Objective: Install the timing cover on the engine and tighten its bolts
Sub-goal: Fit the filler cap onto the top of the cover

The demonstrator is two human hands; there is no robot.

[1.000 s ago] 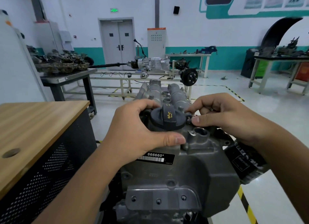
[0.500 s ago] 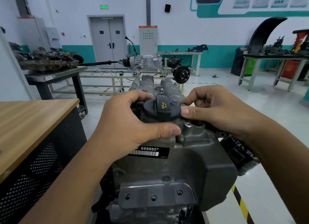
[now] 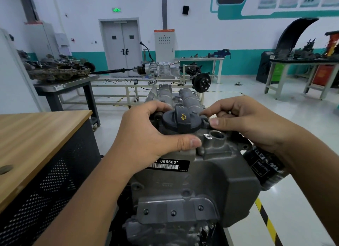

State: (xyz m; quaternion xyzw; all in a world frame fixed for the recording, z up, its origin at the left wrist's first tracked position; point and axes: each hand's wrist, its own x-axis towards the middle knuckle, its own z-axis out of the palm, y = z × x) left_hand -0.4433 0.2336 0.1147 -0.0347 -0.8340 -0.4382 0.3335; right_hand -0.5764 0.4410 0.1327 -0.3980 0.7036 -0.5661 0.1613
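The grey cast timing cover (image 3: 216, 183) stands against the front of the engine (image 3: 174, 95), directly before me, with a barcode label reading 666660 and a black oil filler cap (image 3: 178, 122) on top. My left hand (image 3: 146, 137) grips the cover's top left edge, its thumb lying across the front just under the cap and its fingers curled over the back. My right hand (image 3: 244, 121) pinches something small at the cover's top right corner, beside the cap; my fingers hide what it is.
A wooden-topped cabinet (image 3: 33, 135) with perforated black sides stands close on my left. A black oil filter (image 3: 266, 166) sticks out on the engine's right. A gearbox on a frame (image 3: 159, 69) and parts-laden tables stand farther back. Yellow-black floor tape (image 3: 266, 222) runs at lower right.
Both hands keep their places on the cover's top. My view has shifted slightly; my right thumb and fingers have moved a little at the corner.
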